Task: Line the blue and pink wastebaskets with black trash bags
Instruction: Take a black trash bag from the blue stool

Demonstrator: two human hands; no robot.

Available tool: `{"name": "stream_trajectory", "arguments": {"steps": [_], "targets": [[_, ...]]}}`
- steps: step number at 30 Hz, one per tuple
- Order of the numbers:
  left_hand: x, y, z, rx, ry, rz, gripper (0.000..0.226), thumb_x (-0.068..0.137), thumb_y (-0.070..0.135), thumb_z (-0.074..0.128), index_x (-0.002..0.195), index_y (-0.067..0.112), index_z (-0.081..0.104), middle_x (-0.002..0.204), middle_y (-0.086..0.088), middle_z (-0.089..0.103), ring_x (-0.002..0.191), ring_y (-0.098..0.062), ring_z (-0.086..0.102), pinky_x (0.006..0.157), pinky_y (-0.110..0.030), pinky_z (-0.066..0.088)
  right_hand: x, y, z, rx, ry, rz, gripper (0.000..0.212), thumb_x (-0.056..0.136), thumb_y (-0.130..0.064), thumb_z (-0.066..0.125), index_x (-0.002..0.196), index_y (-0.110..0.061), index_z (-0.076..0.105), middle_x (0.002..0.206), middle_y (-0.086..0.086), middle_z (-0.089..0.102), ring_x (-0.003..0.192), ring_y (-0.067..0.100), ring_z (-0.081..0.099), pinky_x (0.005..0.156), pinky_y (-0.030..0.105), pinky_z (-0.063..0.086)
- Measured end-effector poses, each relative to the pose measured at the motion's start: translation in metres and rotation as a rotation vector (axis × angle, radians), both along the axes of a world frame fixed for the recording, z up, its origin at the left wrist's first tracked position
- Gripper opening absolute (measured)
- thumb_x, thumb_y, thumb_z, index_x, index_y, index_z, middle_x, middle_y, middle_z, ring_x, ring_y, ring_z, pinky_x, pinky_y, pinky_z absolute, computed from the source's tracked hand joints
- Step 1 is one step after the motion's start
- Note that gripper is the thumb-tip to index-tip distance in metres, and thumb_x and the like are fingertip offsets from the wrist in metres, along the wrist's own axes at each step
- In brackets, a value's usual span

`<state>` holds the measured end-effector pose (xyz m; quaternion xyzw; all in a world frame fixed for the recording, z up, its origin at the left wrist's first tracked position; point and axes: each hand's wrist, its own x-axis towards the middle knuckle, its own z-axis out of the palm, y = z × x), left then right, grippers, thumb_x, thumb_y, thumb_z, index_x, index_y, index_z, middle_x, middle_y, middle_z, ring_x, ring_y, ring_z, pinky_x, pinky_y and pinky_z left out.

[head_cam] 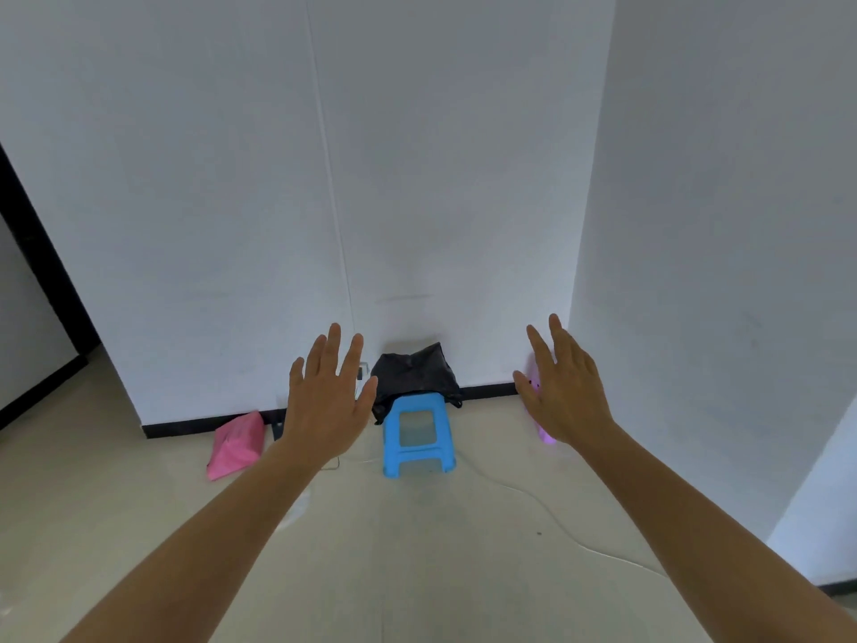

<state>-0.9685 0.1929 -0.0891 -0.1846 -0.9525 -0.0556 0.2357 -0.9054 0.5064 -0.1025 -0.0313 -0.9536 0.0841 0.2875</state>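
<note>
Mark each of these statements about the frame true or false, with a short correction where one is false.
1. Both hands are empty, fingers spread. True: the left hand and right hand hold nothing.
2. A black trash bag lies on the blue stool. True: the black trash bag rests on the blue stool, against the wall.
3. The stool lies tipped on its side. False: it stands upright on its legs.
4. The pink object left of the stool is held in the left hand. False: the pink object lies on the floor by the wall.
5. A thin white cable runs across the floor. True: white cable.
</note>
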Motion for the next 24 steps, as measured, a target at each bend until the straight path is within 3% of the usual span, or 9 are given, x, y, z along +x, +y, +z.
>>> {"name": "stream_trajectory", "arguments": {"steps": [14,19,24], "targets": [[-0.431,0.009,-0.065,-0.004,-0.121,0.088,0.076,0.089,0.06,0.0,0.153,0.023,0.019,0.161,-0.014,0.007,0.147,-0.036,0.015,0.114,-0.057,0.02,-0.434,0.018,-0.054,0.082,-0.152,0.052,0.069,0.097,-0.04,0.05,0.155,-0.014,0.022,0.163,0.02,0.008,0.144,0.038,0.028,0.113,0.05,0.031],[-0.571,0.051,-0.075,-0.033,-0.21,0.08,0.064,0.098,0.055,0.019,0.154,0.025,0.013,0.162,-0.012,0.0,0.148,-0.033,0.009,0.116,-0.055,0.017,-0.546,0.049,-0.066,0.044,-0.174,0.015,0.069,0.096,-0.039,0.055,0.154,-0.014,0.028,0.161,0.021,0.014,0.141,0.039,0.033,0.11,0.052,0.036],[-0.691,0.097,-0.121,-0.062,-0.236,0.044,0.064,0.098,0.055,0.024,0.154,0.027,0.009,0.162,-0.009,-0.006,0.149,-0.031,0.005,0.117,-0.054,0.012,-0.673,0.095,-0.102,0.081,-0.213,0.01,0.068,0.096,-0.04,0.052,0.154,-0.017,0.026,0.162,0.022,0.011,0.142,0.04,0.03,0.111,0.051,0.034]]}}
